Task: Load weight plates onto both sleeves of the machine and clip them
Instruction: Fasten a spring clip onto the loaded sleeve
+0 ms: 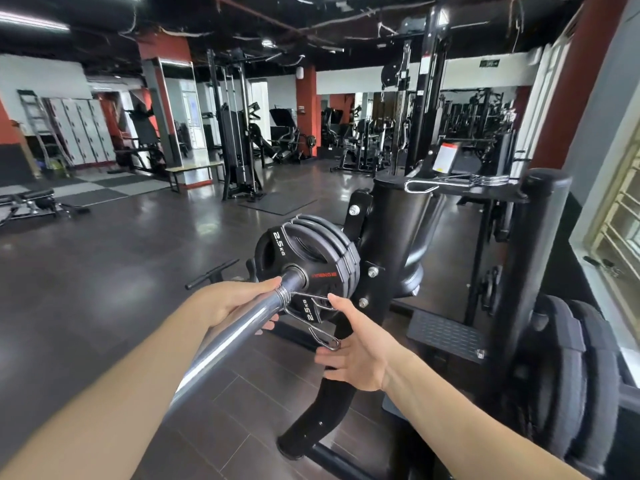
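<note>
A chrome sleeve (225,344) runs from the lower left up to a stack of black 2.5 kg plates (311,251) pushed against the machine's arm. A steel spring clip (308,313) sits coiled on the sleeve just in front of the plates, its two wire handles pointing down and right. My left hand (235,303) grips the sleeve right behind the coil, thumb on top and fingers underneath. My right hand (353,351) spans the handles, with the thumb tip on the upper one and the fingers under the lower one.
A second spring clip (426,185) lies on top of the black machine body (394,237). Larger black plates (561,375) hang on a storage post at the right. A black padded handle (311,420) juts out below my right hand. Dark floor and other gym machines lie to the left.
</note>
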The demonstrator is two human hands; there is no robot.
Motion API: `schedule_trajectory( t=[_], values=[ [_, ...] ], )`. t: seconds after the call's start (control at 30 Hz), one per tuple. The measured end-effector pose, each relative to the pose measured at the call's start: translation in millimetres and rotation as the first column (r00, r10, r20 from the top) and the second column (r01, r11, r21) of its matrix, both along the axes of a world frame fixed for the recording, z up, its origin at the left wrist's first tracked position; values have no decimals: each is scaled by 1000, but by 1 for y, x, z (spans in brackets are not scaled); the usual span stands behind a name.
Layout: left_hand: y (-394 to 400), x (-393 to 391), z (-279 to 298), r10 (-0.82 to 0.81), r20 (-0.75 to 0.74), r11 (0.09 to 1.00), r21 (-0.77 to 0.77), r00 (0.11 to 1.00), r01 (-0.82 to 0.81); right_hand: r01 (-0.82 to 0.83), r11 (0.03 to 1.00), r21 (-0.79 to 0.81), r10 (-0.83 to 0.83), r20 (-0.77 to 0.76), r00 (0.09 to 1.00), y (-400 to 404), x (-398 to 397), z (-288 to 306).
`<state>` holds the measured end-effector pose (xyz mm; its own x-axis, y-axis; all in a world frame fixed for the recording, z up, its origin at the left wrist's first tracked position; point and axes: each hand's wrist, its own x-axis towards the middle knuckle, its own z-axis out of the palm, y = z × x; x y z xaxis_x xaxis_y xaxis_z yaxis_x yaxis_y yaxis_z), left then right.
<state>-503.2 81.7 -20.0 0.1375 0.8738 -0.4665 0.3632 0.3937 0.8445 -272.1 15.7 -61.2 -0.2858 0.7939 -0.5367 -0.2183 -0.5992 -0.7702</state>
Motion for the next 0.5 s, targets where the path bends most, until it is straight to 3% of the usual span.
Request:
schedule_trajectory(
  t=[0.2, 0.3, 0.5],
  values=[
    [9, -3, 3, 20, 106, 997, -76, 994, -12, 126, 991, 37, -128, 58, 990, 1, -9, -3],
    [17, 2, 0, 53, 172, 995, -91, 984, -38, 201, 978, 57, -201, -3, 980, 7, -6, 3],
    [41, 10, 1, -4, 122, 993, -119, 993, 19, 246, 968, 55, -244, -48, 969, 20, 4, 13]
  ],
)
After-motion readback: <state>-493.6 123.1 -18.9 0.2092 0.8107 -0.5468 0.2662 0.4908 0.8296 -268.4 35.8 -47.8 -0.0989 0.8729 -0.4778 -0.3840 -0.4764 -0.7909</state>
